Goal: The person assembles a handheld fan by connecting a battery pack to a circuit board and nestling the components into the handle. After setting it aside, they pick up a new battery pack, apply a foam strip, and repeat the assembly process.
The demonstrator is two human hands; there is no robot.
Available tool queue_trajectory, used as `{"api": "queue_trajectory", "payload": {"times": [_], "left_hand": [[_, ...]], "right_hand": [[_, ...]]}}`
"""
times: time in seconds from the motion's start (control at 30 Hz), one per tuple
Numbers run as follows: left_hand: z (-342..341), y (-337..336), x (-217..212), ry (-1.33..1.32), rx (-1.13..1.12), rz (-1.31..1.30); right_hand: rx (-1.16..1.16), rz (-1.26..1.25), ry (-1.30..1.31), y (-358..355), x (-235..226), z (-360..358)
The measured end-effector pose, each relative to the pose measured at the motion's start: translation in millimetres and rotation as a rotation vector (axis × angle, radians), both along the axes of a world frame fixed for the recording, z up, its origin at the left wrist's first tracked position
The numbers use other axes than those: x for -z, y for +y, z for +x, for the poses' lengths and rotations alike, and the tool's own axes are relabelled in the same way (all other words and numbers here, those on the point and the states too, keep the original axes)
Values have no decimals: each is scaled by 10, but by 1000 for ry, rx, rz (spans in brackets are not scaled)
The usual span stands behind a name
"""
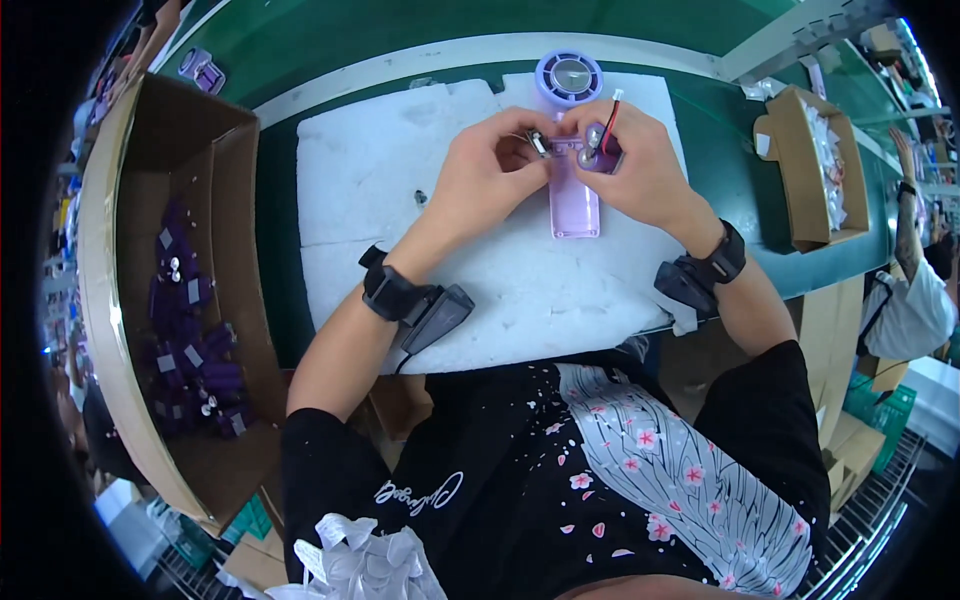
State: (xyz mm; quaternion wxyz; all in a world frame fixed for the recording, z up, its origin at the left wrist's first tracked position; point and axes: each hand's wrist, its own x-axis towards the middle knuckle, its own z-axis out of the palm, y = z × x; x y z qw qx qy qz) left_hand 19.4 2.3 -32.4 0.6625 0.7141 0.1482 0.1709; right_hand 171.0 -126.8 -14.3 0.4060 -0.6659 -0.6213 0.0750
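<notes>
A lilac handheld fan [575, 212] lies on the white foam sheet [370, 200], its round head pointing away from me and its handle shell open toward me. My left hand [490, 165] is closed at the left of the handle's upper end, pinching a small circuit board [540, 143] with thin wires. On the other side, my right hand [645, 165] is closed around a purple battery cell [612, 160] with a shiny silver end. Red and black wires [607, 135] rise from it to a white connector [618, 95]. The fingers partly hide both parts.
At left stands a tall cardboard box [230, 230] holding several purple battery cells [185, 350]. A smaller carton [795, 180] with white bagged parts sits at right. Another purple fan [203, 70] lies on the green table [440, 28] at far left. A person [910, 300] is at far right.
</notes>
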Motion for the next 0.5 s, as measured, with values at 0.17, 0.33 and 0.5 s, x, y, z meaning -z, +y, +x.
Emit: {"api": "queue_trajectory", "payload": {"times": [0.17,0.33,0.5], "left_hand": [[-78,-13,-125,-43,-58,-102],[-142,-59,-152,-87,-10,-38],[-147,-73,-157,-134,-20,6]], "right_hand": [[-53,92,-28,-19,30,-33],[-50,195,-79,-1,-34,-84],[-68,262,-90,-19,-47,-147]]}}
